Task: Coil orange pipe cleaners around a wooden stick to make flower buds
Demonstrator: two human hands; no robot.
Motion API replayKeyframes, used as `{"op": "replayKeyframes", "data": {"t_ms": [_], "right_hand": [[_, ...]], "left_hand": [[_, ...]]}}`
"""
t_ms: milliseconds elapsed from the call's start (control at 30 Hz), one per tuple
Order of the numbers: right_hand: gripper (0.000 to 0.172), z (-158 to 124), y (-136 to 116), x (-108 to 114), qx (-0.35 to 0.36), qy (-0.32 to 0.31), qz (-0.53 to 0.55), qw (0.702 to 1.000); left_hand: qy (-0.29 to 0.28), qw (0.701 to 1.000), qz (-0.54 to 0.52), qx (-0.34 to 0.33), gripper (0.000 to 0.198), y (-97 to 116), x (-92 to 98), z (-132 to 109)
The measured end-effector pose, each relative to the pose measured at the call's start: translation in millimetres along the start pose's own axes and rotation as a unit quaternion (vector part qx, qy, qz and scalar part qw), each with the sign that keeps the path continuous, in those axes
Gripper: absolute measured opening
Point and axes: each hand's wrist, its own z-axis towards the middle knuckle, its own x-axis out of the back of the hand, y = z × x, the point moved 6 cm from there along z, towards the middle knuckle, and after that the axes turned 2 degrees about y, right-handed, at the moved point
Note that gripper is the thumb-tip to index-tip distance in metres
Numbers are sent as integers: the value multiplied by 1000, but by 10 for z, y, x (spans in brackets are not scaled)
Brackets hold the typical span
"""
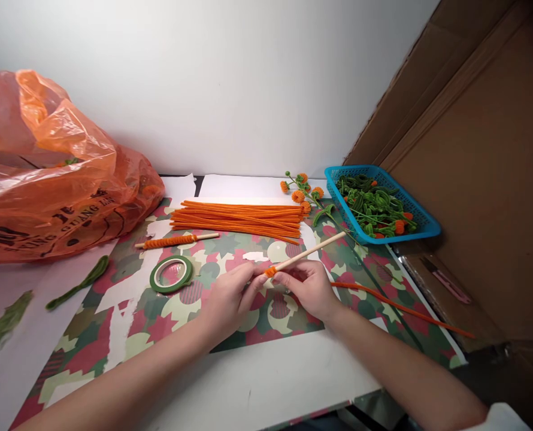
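Note:
A thin wooden stick point(309, 252) lies slanted between my hands, its near end wrapped with a few turns of an orange pipe cleaner point(401, 306) that trails off to the right. My left hand point(230, 296) pinches the wrapped end of the stick. My right hand point(309, 287) is closed on the stick and the pipe cleaner just beside it. Both hands hover over a patterned mat point(127, 323) with green and red shapes.
A bundle of orange pipe cleaners point(239, 219) lies behind the hands. A second stick wound in orange point(174, 240) and a green tape roll point(172, 273) sit to the left. An orange plastic bag point(55, 179) fills the far left. A blue basket point(423, 221) of green pieces stands right, beside cardboard point(477, 179).

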Motion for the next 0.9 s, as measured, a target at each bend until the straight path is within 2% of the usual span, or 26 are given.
{"op": "replayKeyframes", "data": {"t_ms": [233,400,500,667,733,767,800,900], "right_hand": [[22,13,28,5,4,-9,-5,1000],[25,31,52,3,-6,-18,16,1000],[28,36,40,-13,-16,-35,37,999],[22,34,-24,-33,-18,-41,57,997],[24,37,-27,-29,-28,-35,53,998],[25,39,-22,-23,-35,-31,51,998],[26,42,-12,-14,-42,-27,47,998],[27,49,25,20,-54,-14,46,997]], "left_hand": [[-44,998,-43,31,30,-22,-49,19],[-92,980,-152,92,37,-89,-128,-8],[-129,946,-256,154,39,-120,-198,-30],[-199,836,-456,233,42,-69,-322,-52],[-206,813,-484,248,41,-56,-331,-56],[-202,821,-474,246,41,-59,-319,-54],[-192,842,-447,233,41,-62,-295,-47],[-117,938,-296,140,24,-53,-152,-5]]}}
